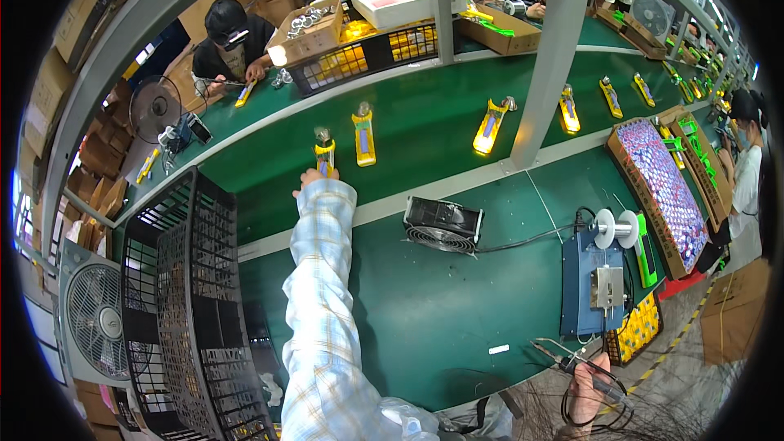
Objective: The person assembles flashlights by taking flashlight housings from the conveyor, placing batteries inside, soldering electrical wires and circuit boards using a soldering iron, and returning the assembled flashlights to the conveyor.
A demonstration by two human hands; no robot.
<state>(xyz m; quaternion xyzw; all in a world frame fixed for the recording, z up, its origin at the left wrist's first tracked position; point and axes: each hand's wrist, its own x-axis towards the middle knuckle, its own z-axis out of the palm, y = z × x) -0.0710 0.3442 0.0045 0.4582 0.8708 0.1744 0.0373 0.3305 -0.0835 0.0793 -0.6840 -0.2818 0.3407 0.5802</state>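
My left arm, in a pale plaid sleeve, stretches far forward over the green conveyor belt [269, 165]. At its end, my left hand [314, 183] is closed around the near end of a yellow flashlight housing [325, 149] with a round clear head; the hand partly hides it. Beside it lies a similar yellow housing [364, 137]. At the lower right, my right hand [586, 388] grips a soldering iron [570, 366], its tip pointing left over the green bench [392, 310]. A small white piece [498, 349] lies near that tip.
A black fan [443, 224] sits on the bench, its cable running to a blue soldering unit [584, 286] beside a solder spool [616, 229]. A black crate [196, 302] stands left, a box of battery cells [661, 188] right. Grey posts [549, 65] rise ahead; co-workers sit beyond.
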